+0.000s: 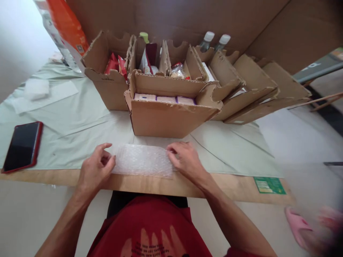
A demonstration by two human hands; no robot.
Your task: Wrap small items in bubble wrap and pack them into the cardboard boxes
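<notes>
A clear sheet of bubble wrap (pixel 143 160) lies flat near the table's front edge. At its left end is my left hand (pixel 98 164), its thumb and index finger apart and the thumb tip close to the sheet's edge. My right hand (pixel 186 159) is at the opposite end, fingers curled and pinching the upper right corner of the wrap. Just beyond the sheet stands a cardboard box (pixel 163 119) with several small purple-edged packs (pixel 167 100) inside.
Behind are more open cardboard bins (pixel 115 89) holding red packets, pouches and bottles (pixel 207 41). A phone (pixel 21 146) in a red case and a folded white piece (pixel 36 89) lie left. A green card (pixel 269 185) sits at the front right edge. A person's pink slipper (pixel 297 225) shows lower right.
</notes>
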